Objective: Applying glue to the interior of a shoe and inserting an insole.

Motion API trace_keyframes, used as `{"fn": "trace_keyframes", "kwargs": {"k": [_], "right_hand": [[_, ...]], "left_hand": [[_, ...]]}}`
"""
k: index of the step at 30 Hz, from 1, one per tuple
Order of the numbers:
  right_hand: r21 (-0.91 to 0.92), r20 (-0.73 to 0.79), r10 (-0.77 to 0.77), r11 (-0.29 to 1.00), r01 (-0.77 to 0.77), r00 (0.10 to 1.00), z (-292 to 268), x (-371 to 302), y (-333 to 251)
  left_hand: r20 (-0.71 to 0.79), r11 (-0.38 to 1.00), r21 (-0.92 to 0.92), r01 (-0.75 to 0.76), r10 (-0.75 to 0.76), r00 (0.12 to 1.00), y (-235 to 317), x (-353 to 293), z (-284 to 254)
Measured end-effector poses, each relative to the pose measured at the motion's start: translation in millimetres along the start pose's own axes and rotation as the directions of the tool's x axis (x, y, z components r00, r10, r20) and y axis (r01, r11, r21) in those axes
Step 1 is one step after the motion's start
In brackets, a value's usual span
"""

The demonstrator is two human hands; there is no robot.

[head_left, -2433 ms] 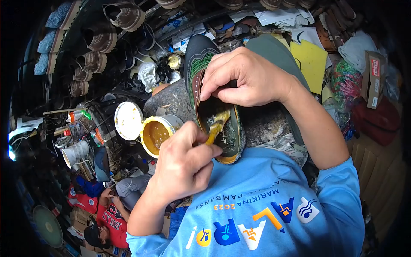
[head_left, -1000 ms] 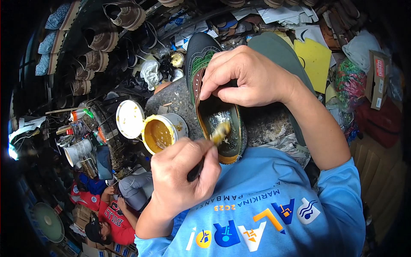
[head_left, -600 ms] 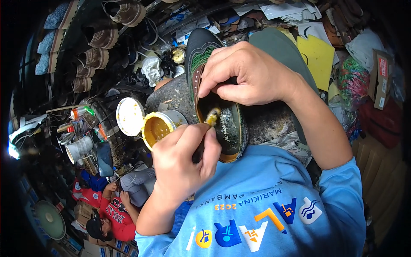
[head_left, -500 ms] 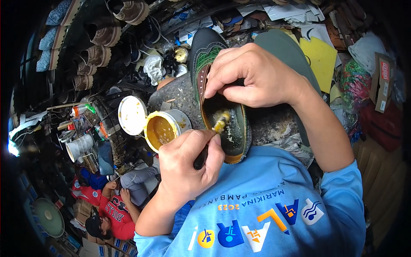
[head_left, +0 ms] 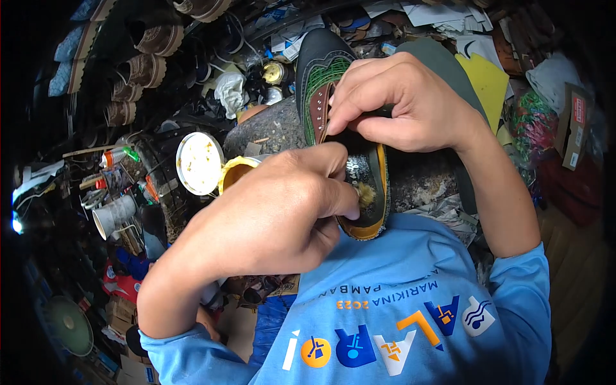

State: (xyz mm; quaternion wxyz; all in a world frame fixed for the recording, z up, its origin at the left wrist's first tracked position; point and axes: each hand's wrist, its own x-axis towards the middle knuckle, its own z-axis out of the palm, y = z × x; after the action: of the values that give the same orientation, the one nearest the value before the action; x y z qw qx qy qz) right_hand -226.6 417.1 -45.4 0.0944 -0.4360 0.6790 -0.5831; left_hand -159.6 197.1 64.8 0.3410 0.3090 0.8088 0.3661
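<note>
A shoe with a black toe, green stitching and a brown eyelet flap lies with its heel end toward me. Pinched in my right hand is the flap's edge, pulled up from the opening. My left hand is closed around a brush over the heel end; its handle is hidden by the fingers. The yellowish bristles touch the dark inner sole, where a wet, shiny patch shows. Left of the shoe stands a tub of yellow-brown paste, partly covered by my left hand.
The tub's white lid stands open beside it. A long dark green piece lies under my right wrist. Brown shoes line a rack at the upper left. Paper scraps and a yellow sheet lie at the back. A white cup sits leftward.
My left hand has moved right and turned over, bringing the brush toward the heel's right side. It now covers much of the tub. Shoe and right hand have shifted slightly right in view.
</note>
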Motion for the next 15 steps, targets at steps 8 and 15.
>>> {"fn": "trace_keyframes", "kwargs": {"k": [8,15], "right_hand": [[0.029,0.011,0.03,0.999,-0.031,0.999,2.4,-8.4,-4.3],[-0.073,-0.182,-0.084,0.995,0.071,0.98,22.4,-22.7,-13.0]], "left_hand": [[-0.209,0.965,0.208,-0.159,0.203,0.957,8.4,-20.8,-14.7],[-0.925,0.867,-0.09,-0.491,0.11,0.364,-25.8,-161.6,22.2]]}}
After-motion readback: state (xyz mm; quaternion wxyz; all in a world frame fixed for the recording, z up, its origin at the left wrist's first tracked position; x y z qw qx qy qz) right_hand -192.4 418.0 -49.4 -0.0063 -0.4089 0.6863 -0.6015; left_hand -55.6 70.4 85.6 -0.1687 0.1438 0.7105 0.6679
